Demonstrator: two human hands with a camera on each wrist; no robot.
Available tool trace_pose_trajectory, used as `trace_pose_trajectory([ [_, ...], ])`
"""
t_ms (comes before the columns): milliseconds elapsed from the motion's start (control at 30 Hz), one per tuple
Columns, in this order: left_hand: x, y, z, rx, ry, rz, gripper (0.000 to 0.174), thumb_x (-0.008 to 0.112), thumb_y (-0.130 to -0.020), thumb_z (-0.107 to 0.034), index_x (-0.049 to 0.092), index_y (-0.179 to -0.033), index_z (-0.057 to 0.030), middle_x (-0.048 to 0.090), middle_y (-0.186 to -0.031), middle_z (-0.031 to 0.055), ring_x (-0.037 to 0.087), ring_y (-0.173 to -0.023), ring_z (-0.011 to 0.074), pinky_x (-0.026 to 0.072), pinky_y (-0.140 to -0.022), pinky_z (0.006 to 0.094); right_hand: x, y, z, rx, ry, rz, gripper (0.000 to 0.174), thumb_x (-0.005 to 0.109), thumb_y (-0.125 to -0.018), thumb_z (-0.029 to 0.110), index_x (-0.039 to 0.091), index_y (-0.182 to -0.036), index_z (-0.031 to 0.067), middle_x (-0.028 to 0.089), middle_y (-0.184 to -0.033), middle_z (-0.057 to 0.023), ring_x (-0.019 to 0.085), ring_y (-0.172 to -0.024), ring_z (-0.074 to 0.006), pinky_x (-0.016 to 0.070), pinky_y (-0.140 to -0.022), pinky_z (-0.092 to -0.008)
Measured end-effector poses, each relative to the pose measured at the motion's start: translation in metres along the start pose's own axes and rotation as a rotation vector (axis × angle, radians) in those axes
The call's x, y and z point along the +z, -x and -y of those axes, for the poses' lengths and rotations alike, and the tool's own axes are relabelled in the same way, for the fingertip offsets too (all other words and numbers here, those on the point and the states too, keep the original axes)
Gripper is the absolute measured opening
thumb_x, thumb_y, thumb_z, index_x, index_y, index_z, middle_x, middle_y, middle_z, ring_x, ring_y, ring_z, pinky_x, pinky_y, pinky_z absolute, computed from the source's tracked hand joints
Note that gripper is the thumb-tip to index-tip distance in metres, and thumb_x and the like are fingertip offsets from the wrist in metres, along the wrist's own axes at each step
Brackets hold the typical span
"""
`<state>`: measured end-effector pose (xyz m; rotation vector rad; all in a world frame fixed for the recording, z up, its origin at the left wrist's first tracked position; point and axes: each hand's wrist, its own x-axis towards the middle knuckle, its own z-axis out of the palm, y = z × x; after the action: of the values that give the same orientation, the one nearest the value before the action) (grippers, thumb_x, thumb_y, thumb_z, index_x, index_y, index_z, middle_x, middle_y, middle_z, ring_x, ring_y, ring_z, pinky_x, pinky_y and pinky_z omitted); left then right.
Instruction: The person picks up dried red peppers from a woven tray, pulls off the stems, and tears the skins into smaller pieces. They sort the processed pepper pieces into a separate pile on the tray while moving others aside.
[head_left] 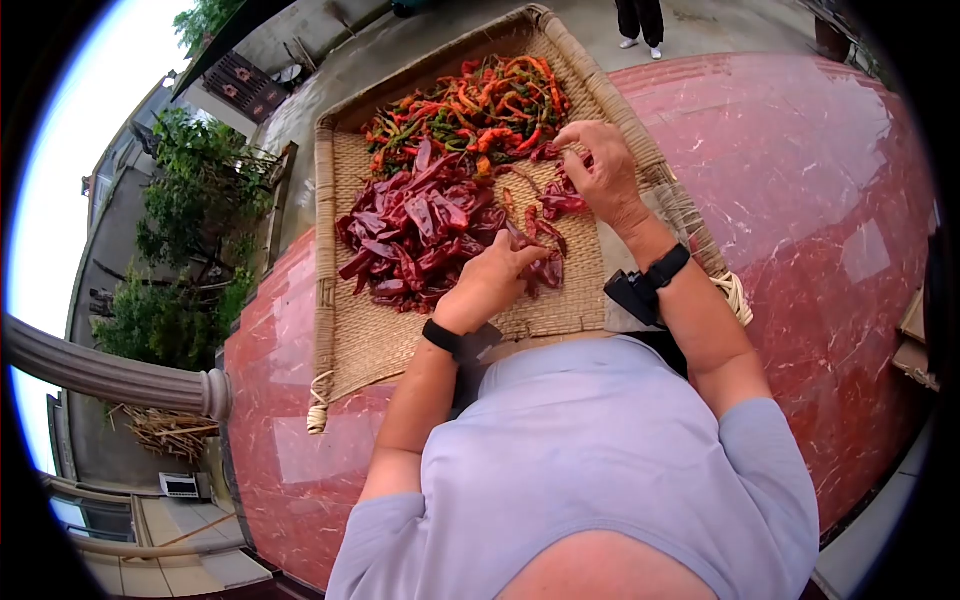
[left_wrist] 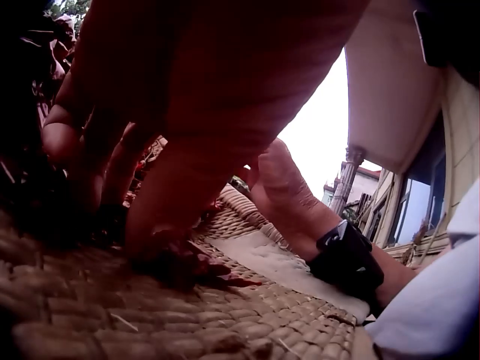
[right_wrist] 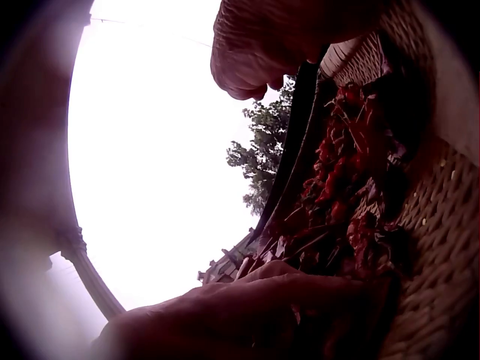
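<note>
In the head view, my left hand (head_left: pixel 487 287) reaches from the near side into the pile of dark red dried peppers (head_left: pixel 425 220), thumb and fingers around peppers at its right edge. The left wrist view shows that thumb low over the weave, beside a dark pepper (left_wrist: pixel 191 266). Farther right, my right hand (head_left: pixel 603 175) hangs with bent fingers above a few loose dark peppers (head_left: pixel 562 198). Dark red shows between its thumb and forefinger, but I cannot tell whether it is held. Both hands are over the woven tray (head_left: pixel 390 350).
Brighter red, orange and green peppers (head_left: pixel 470 110) form a heap at the tray's far end. The tray's raised rim (head_left: pixel 325 240) runs around the peppers. Polished red stone (head_left: pixel 770 180) surrounds the tray. Another person's legs (head_left: pixel 640 22) stand beyond it.
</note>
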<state>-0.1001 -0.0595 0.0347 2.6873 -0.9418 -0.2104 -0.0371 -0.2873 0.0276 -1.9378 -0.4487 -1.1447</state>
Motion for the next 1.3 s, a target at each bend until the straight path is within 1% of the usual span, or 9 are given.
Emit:
trace_pose_trajectory([
  [233, 0.012, -0.01, -0.007, 0.175, -0.133, -0.097, 0.05, 0.06, -0.082, -0.001, 0.057, -0.128, -0.0167, 0.052, -0.107, 0.0212, 0.061, -0.093, 0.0404, 0.0525, -0.076, 0.0467, 0.006, 0.009, -0.001, 0.115, -0.042, 0.063, 0.012, 0.06, -0.083, 0.003, 0.065, -0.093, 0.0067, 0.065, -0.095, -0.0103, 0.061, -0.098, -0.0313, 0.0495, -0.087, -0.0409],
  [367, 0.018, -0.022, -0.005, 0.338, -0.254, -0.209, 0.048, 0.063, -0.074, 0.0, 0.064, -0.119, -0.017, 0.052, -0.119, 0.0126, 0.061, -0.095, 0.0309, 0.054, -0.074, 0.0393, 0.009, 0.008, -0.006, 0.223, -0.137, 0.114, 0.014, 0.059, -0.083, 0.001, 0.065, -0.095, 0.0068, 0.064, -0.097, -0.0115, 0.062, -0.097, -0.0321, 0.0515, -0.082, -0.0402],
  [467, 0.011, -0.029, -0.01, 0.385, -0.388, -0.148, 0.022, 0.061, -0.079, -0.01, 0.063, -0.101, -0.0135, 0.056, -0.106, 0.0076, 0.06, -0.088, 0.0259, 0.0513, -0.066, 0.0354, 0.005, 0.005, 0.003, 0.138, -0.088, 0.083, 0.017, 0.059, -0.084, 0.0, 0.064, -0.098, 0.0065, 0.063, -0.095, -0.0133, 0.062, -0.093, -0.0334, 0.0509, -0.08, -0.0414],
  [533, 0.013, -0.032, -0.007, 0.417, -0.391, -0.147, 0.018, 0.063, -0.082, -0.013, 0.06, -0.1, -0.0111, 0.057, -0.101, 0.0077, 0.063, -0.089, 0.0266, 0.0517, -0.066, 0.0371, 0.003, 0.002, 0.007, 0.128, -0.126, 0.103, 0.016, 0.059, -0.085, 0.0, 0.065, -0.099, 0.007, 0.064, -0.094, -0.0131, 0.063, -0.087, -0.0314, 0.0513, -0.075, -0.0398],
  [600, 0.013, -0.031, -0.012, 0.26, -0.268, -0.177, 0.018, 0.064, -0.085, -0.015, 0.059, -0.101, -0.0091, 0.061, -0.099, 0.0091, 0.065, -0.088, 0.0288, 0.0521, -0.066, 0.0394, -0.002, 0.003, 0.014, 0.297, -0.202, 0.208, 0.014, 0.062, -0.088, 0.008, 0.065, -0.102, 0.0075, 0.065, -0.094, -0.0126, 0.065, -0.079, -0.0277, 0.0519, -0.07, -0.0374],
  [800, -0.003, -0.034, -0.017, -0.119, 0.246, -0.34, 0.025, 0.063, -0.09, -0.022, 0.054, -0.101, -0.001, 0.069, -0.084, 0.0178, 0.068, -0.076, 0.0375, 0.053, -0.065, 0.0451, 0.0, 0.006, 0.023, 0.173, -0.317, 0.545, 0.025, 0.067, -0.092, 0.025, 0.065, -0.11, 0.008, 0.067, -0.091, -0.0106, 0.067, -0.078, -0.023, 0.0527, -0.069, -0.0333],
  [867, 0.004, -0.039, -0.008, -0.208, 0.517, -0.363, 0.027, 0.063, -0.091, -0.021, 0.053, -0.102, 0.001, 0.069, -0.082, 0.0193, 0.068, -0.074, 0.0372, 0.0531, -0.064, 0.0439, -0.003, 0.003, 0.035, 0.295, -0.326, 0.649, 0.026, 0.069, -0.091, 0.023, 0.065, -0.112, 0.0085, 0.067, -0.087, -0.0107, 0.067, -0.077, -0.0222, 0.0529, -0.07, -0.0333],
  [1033, 0.006, -0.044, -0.015, -0.243, 0.985, -0.319, 0.016, 0.053, -0.103, -0.017, 0.054, -0.108, -0.0014, 0.066, -0.08, 0.0059, 0.064, -0.064, 0.0111, 0.0503, -0.057, 0.023, 0.006, 0.007, 0.02, 0.425, -0.527, 0.68, 0.03, 0.068, -0.092, 0.015, 0.061, -0.12, 0.0058, 0.066, -0.087, -0.0054, 0.062, -0.078, -0.0127, 0.0524, -0.071, -0.0295],
  [1300, 0.022, -0.047, 0.003, -0.132, 1.761, -0.14, 0.019, 0.051, -0.105, -0.023, 0.052, -0.116, -0.0074, 0.062, -0.096, 0.0034, 0.065, -0.081, 0.0134, 0.0521, -0.068, 0.0251, 0.007, 0.006, -0.009, 0.557, -0.755, 0.765, 0.035, 0.066, -0.094, 0.011, 0.056, -0.127, 0.0036, 0.065, -0.1, -0.0039, 0.06, -0.089, -0.0099, 0.0506, -0.076, -0.0257],
])
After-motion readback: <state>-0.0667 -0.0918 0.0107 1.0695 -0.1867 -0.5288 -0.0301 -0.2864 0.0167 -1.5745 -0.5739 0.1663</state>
